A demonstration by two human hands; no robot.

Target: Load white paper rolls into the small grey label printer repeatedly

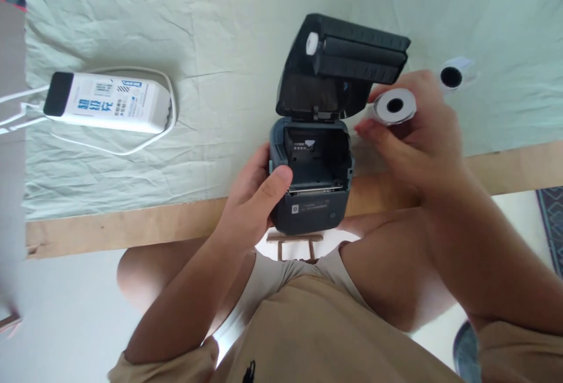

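Note:
A small dark label printer (pixel 310 210) has its lid (pixel 347 60) swung up, and its inner bay holds no roll. My left hand (pixel 253 201) grips the printer's left side, thumb on the front rim, the other fingers mostly hidden behind it. To the right of the raised lid, my right hand (pixel 420 131) holds a white paper roll (pixel 403 106) between thumb and fingers, its dark core facing up. The roll is apart from the printer's bay.
A second small roll (pixel 451 77) with a dark core lies beyond my right hand. On the left, a white power strip (pixel 109 101) with a looped white cable rests on the green cloth (pixel 229 31). The wooden table edge (pixel 132 227) runs beneath my arms.

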